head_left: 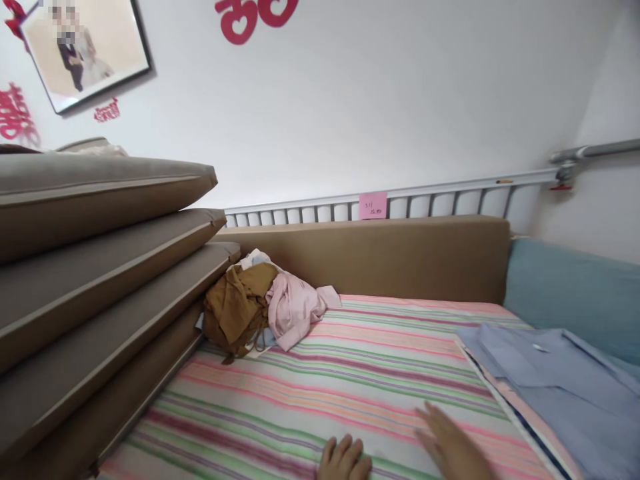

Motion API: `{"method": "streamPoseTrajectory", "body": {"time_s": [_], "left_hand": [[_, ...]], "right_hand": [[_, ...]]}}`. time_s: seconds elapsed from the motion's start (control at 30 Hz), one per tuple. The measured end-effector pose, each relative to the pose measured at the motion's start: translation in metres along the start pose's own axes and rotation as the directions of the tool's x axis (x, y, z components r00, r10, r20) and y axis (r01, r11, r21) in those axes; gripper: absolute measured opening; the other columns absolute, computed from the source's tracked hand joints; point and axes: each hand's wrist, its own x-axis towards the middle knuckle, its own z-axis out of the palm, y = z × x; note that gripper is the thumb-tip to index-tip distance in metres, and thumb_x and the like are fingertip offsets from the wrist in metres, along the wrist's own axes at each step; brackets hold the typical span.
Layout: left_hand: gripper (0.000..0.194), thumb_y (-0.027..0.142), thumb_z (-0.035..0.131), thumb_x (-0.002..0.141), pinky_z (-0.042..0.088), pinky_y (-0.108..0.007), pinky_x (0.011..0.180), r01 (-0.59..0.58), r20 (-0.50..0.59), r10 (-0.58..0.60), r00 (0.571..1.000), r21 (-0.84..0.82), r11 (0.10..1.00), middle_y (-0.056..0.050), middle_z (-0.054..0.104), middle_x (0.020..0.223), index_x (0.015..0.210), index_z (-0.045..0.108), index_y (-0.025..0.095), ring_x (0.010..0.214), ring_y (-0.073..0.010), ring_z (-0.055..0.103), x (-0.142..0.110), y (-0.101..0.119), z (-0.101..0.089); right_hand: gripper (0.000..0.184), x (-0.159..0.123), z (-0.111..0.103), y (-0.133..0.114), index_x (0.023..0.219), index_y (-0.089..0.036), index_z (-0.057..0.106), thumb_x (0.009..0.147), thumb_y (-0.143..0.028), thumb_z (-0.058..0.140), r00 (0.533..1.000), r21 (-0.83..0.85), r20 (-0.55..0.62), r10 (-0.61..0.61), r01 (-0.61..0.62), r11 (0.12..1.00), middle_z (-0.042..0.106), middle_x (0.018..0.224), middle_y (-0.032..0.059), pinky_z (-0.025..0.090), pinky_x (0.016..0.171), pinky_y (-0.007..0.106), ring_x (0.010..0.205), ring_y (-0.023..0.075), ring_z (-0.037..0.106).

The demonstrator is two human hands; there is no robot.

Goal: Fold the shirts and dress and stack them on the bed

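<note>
My left hand (344, 459) shows only at the bottom edge, its fingers bent and held together against the striped bedsheet (320, 373), with nothing visible in them. Just to its right, my right hand (450, 443) lies stretched out and open on the sheet, slightly blurred. Its fingertips point toward the far left. A folded light-blue shirt (560, 380) lies on a flat board (505, 400) right beside my right hand. At the far left corner of the bed sits a heap of crumpled clothes, a brown garment (235, 310) and a pink one (295, 310).
Grey-brown cushions (100, 267) are stacked in a slant along the left. A tan padded board (380, 257) backs the bed, with a metal rail and a pink sticky note (373, 205) above it. A teal cushion (570, 293) stands at the right.
</note>
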Motion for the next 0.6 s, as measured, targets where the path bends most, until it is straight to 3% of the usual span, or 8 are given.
{"method": "streamPoseTrajectory", "body": {"time_s": [0.1,0.2,0.23,0.3,0.37,0.47,0.53,0.6], "left_hand": [[0.025,0.043,0.050,0.079,0.051,-0.033,0.078,0.046,0.109,-0.037,0.993,-0.082,0.996,0.000,0.072,0.095,0.092,0.064,0.027,0.086,-0.0183,0.066,0.002,0.002,-0.009],[0.027,0.034,0.055,0.074,0.051,-0.034,0.081,0.118,0.305,-0.053,0.951,-0.197,0.973,-0.001,0.070,0.101,0.099,0.061,0.026,0.093,-0.0190,0.064,0.008,-0.002,-0.025],[0.029,0.030,0.054,0.073,0.050,-0.034,0.082,0.143,0.394,-0.041,0.918,-0.233,0.962,-0.002,0.069,0.103,0.101,0.061,0.026,0.095,-0.0184,0.062,0.013,-0.009,-0.031],[0.037,0.022,0.050,0.075,0.049,-0.033,0.087,0.221,0.577,-0.062,0.814,-0.209,0.953,-0.003,0.066,0.111,0.110,0.058,0.026,0.100,-0.0174,0.060,0.029,-0.031,-0.039],[0.047,0.015,0.045,0.076,0.044,-0.034,0.095,0.291,0.714,-0.179,0.677,-0.036,0.956,-0.005,0.061,0.120,0.121,0.053,0.026,0.109,-0.0182,0.055,0.051,-0.066,-0.042],[0.057,0.006,0.041,0.074,0.036,-0.039,0.101,0.254,0.784,-0.363,0.504,0.266,0.930,-0.009,0.049,0.135,0.128,0.049,0.022,0.123,-0.0233,0.043,0.081,-0.125,-0.035],[0.063,-0.001,0.039,0.071,0.034,-0.044,0.101,0.183,0.780,-0.442,0.444,0.403,0.896,-0.010,0.041,0.141,0.128,0.050,0.024,0.129,-0.0274,0.035,0.092,-0.159,-0.023],[0.060,-0.002,0.036,0.073,0.036,-0.047,0.097,0.130,0.765,-0.480,0.431,0.473,0.871,-0.009,0.039,0.142,0.122,0.055,0.027,0.130,-0.0315,0.033,0.096,-0.183,-0.008]], "right_hand": [[0.044,-0.036,0.021,-0.060,0.112,-0.028,0.065,0.078,-0.050,0.046,0.999,-0.055,0.013,-0.043,0.044,0.998,0.059,0.124,0.0056,0.047,0.090,0.046,0.113,0.0283,0.055],[0.044,-0.048,0.026,-0.082,0.114,-0.028,0.064,0.078,-0.048,0.048,1.000,-0.096,-0.017,-0.021,0.019,0.995,0.056,0.126,0.0050,0.045,0.092,0.048,0.116,0.0289,0.052],[0.044,-0.048,0.024,-0.083,0.115,-0.028,0.063,0.079,-0.048,0.048,1.000,-0.098,-0.020,-0.011,0.008,0.995,0.056,0.126,0.0046,0.045,0.093,0.047,0.117,0.0286,0.052],[0.043,-0.046,0.020,-0.082,0.116,-0.029,0.063,0.080,-0.049,0.048,1.000,-0.093,-0.014,0.003,-0.004,0.996,0.056,0.126,0.0034,0.044,0.094,0.047,0.117,0.0281,0.052],[0.044,-0.045,0.016,-0.080,0.117,-0.030,0.062,0.081,-0.050,0.047,1.000,-0.086,-0.004,0.012,-0.013,0.996,0.056,0.126,0.0024,0.044,0.095,0.046,0.117,0.0278,0.052],[0.042,-0.045,0.014,-0.078,0.119,-0.031,0.060,0.084,-0.049,0.045,1.000,-0.078,0.007,0.002,-0.001,0.997,0.054,0.128,0.0010,0.044,0.096,0.043,0.117,0.0264,0.052],[0.040,-0.046,0.014,-0.076,0.120,-0.032,0.059,0.085,-0.046,0.044,1.000,-0.076,0.009,-0.021,0.022,0.997,0.054,0.128,0.0002,0.046,0.094,0.040,0.116,0.0249,0.053],[0.038,-0.046,0.017,-0.071,0.120,-0.034,0.059,0.085,-0.043,0.045,0.999,-0.081,0.011,-0.049,0.050,0.995,0.055,0.127,-0.0004,0.048,0.092,0.038,0.115,0.0236,0.054]]}}
